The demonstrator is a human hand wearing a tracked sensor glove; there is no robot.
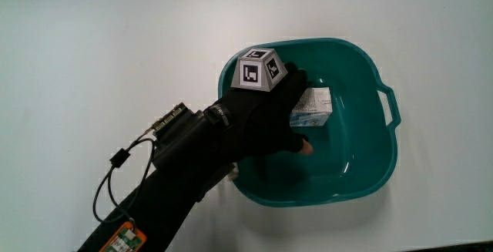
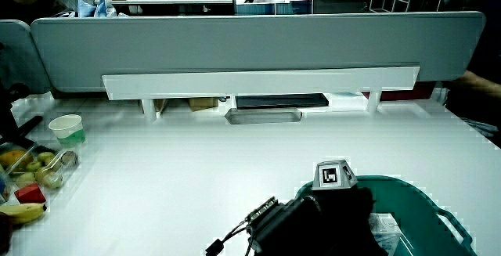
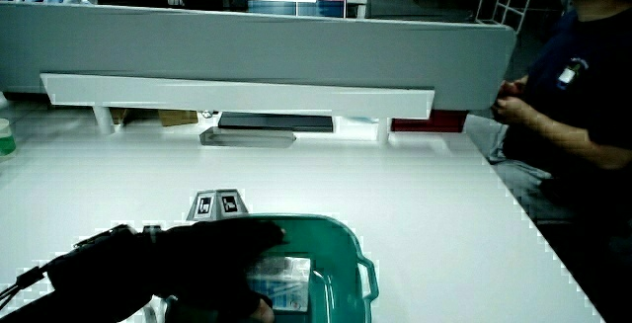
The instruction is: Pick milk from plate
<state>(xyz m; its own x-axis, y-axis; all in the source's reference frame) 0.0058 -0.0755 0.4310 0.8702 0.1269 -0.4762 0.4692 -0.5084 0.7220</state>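
One hand (image 1: 266,117) reaches into the teal basin (image 1: 377,167), fingers closed around the milk carton (image 1: 312,107) at the basin's ten o'clock.

No readable words, brands or numbers anywhere. The cube (image 1: 258,70) on the hand (image 1: 266,117) carried only black-and-white square marker patterns, no letters; same markers showed in both side views (image 2: 335,174) (image 3: 218,204). The milk carton (image 1: 312,107) in the teal basin (image 1: 370,179) had pale blue print, too small to read; in a side view (image 3: 283,276) its print was also illegible. A tag (image 1: 123,242) on the forearm had orange and green marks, not readable
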